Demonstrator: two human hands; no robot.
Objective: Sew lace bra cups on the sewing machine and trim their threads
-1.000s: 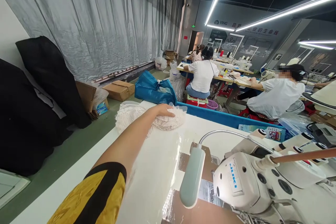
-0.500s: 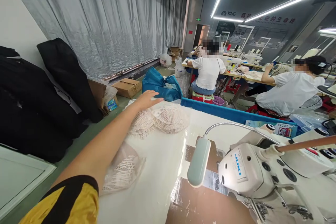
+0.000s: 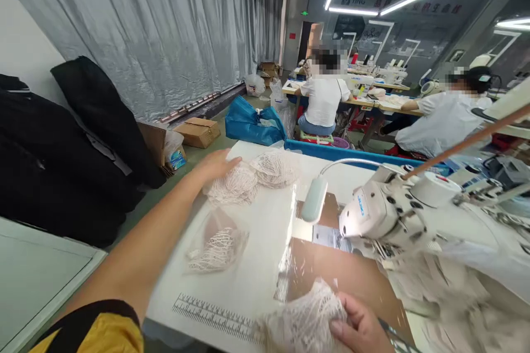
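Observation:
My left arm reaches to the far left of the white table point(image 3: 256, 237). My left hand point(image 3: 217, 165) rests at the edge of a pile of cream lace pieces point(image 3: 236, 185), one digit stretched out and the others partly hidden. Another lace heap point(image 3: 275, 168) lies to the right of that pile. My right hand point(image 3: 360, 325), low in the frame, pinches a cream lace piece point(image 3: 306, 314) between thumb and fingers over the table's front. Between the hands, a single sheer and lace piece point(image 3: 217, 242) lies flat, touched by neither.
A JUKI sewing machine point(image 3: 368, 207) with a small lamp point(image 3: 314, 198) stands on the right. Pale fabric point(image 3: 455, 298) is heaped beside it. A printed ruler point(image 3: 215, 314) marks the front edge. Beyond sit two people, a blue bag point(image 3: 252, 121) and a cardboard box point(image 3: 199, 131).
My view has tilted down and shifted right. My right hand has come into view holding a lace piece. My left hand has moved from above the pile to its left edge.

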